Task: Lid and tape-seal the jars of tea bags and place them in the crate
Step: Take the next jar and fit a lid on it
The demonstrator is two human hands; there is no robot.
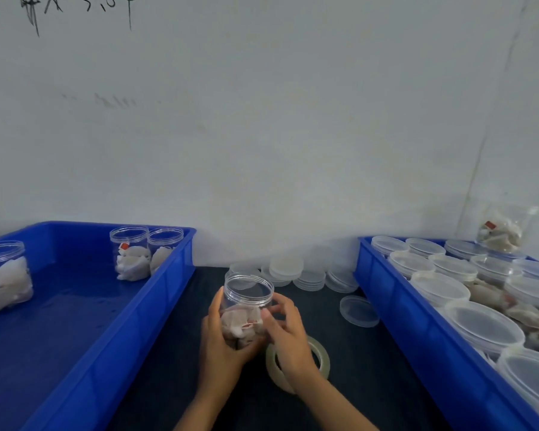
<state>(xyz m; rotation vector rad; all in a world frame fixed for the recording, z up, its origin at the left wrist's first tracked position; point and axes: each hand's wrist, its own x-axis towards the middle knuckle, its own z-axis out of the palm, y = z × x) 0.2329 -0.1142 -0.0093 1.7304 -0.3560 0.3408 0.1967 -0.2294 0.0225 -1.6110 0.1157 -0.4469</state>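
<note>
The open jar (248,301) of tea bags stands upright between both hands at the middle of the dark counter (175,362), mouth up. The left hand (220,346) wraps its side; the right hand (288,332) curls fingers against it. The loose lid (359,311) lies at two o'clock, nearer the right hand, the tape roll (296,362) beneath that wrist.

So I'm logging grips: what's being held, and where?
The jar, by its lower body: left hand wraps it, right hand pinches its side.
</note>
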